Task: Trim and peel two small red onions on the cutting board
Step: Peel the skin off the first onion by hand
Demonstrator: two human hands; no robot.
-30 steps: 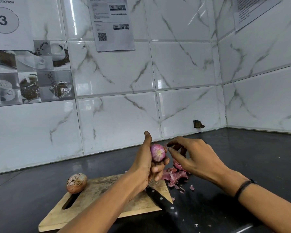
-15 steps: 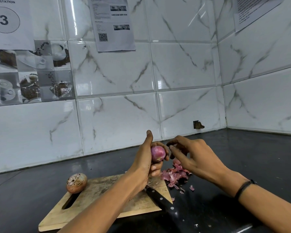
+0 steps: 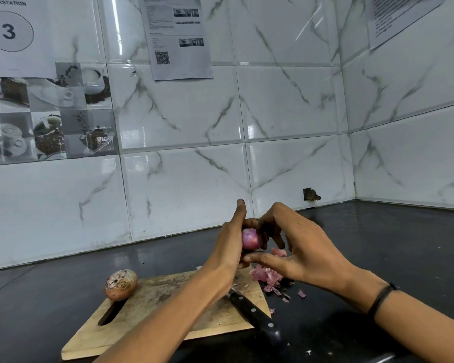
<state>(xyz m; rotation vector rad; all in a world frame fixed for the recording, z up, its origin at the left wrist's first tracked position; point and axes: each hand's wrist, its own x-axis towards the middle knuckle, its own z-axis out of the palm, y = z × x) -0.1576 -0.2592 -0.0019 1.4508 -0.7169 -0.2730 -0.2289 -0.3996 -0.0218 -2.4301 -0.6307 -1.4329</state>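
Head view: left hand (image 3: 228,247) curls round a peeled red onion (image 3: 250,238), right hand (image 3: 304,247) pinching it. On the cutting board (image 3: 155,310) rests an unpeeled onion (image 3: 121,285)

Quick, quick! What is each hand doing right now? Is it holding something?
Left hand: grips the peeled red onion.
Right hand: fingers curled round the same onion, pinching it.

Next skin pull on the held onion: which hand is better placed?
Right, likely. The left hand grips the red onion above the cutting board, steadying it; the right hand pinches at its skin, thumb beneath.
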